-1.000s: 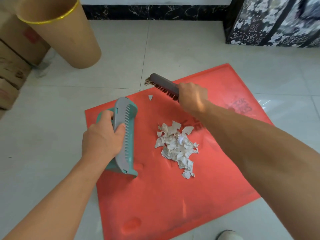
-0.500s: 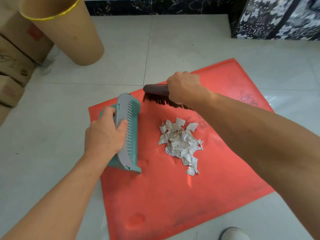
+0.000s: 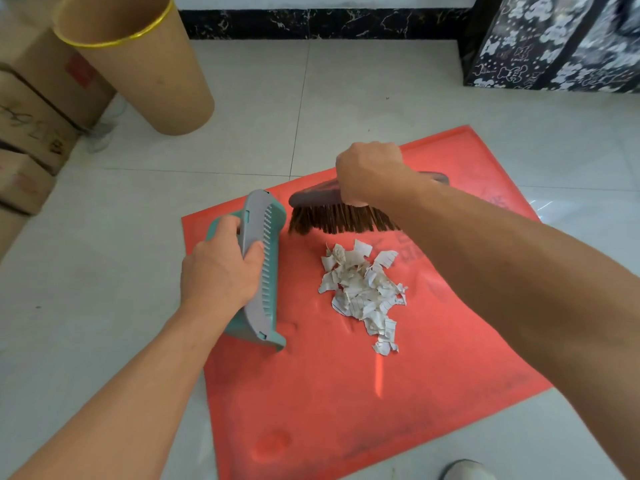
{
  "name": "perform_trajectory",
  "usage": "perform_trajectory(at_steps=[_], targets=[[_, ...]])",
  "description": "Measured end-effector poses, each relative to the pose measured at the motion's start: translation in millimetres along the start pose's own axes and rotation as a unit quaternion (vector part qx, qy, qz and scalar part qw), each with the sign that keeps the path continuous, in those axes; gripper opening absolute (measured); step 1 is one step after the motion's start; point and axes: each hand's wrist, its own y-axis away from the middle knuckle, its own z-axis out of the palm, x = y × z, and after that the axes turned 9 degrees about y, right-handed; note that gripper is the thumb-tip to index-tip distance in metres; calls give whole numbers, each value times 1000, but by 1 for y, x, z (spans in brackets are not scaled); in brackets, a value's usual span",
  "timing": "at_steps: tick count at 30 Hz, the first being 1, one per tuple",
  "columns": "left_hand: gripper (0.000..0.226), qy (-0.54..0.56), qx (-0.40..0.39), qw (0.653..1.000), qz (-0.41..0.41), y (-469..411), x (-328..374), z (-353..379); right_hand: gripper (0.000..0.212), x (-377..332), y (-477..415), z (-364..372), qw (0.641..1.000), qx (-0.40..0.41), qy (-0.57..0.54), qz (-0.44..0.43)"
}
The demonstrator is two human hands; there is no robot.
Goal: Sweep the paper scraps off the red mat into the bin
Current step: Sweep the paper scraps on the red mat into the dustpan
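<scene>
A pile of white paper scraps (image 3: 363, 285) lies in the middle of the red mat (image 3: 346, 393) on the tiled floor. My left hand (image 3: 221, 271) grips a teal and grey dustpan (image 3: 265, 268), held on its edge at the mat's left side, its open side toward the pile. My right hand (image 3: 367, 171) holds a brown hand brush (image 3: 339, 216), whose bristles rest on the mat just beyond the pile. The tan bin (image 3: 138, 67) with a yellow rim stands on the floor at the far left, off the mat.
Cardboard boxes (image 3: 27, 133) are stacked at the left edge beside the bin. A black and white patterned box (image 3: 554, 46) stands at the far right by the wall. A shoe tip (image 3: 464, 471) shows at the bottom edge.
The brush has swept toward me from the mat's far edge and now sits just behind the pile, bristles down. The stray scrap near the far edge is no longer visible. The dustpan stays put.
</scene>
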Motion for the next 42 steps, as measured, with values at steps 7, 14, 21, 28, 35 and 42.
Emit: perform_trajectory(at_steps=[7, 14, 21, 28, 35, 42], targets=[[26, 10, -5, 1000, -1, 1, -2, -1, 30, -20, -25, 21, 994, 61, -79, 34], [22, 18, -3, 1000, 7, 0, -5, -1, 26, -41, -43, 52, 989, 117, -95, 5], [22, 37, 7, 999, 5, -2, -12, 1, 34, -23, -30, 52, 997, -17, -20, -74], [22, 57, 11, 998, 2, 0, -17, -4, 25, 2, -39, 31, 997, 54, -24, -46], [23, 73, 34, 997, -9, 3, -32, -19, 26, -30, -61, 44, 991, 99, -85, -12], [25, 48, 51, 997, -30, -4, -47, -28, 37, -36, -46, 49, 997, -40, -30, -57]])
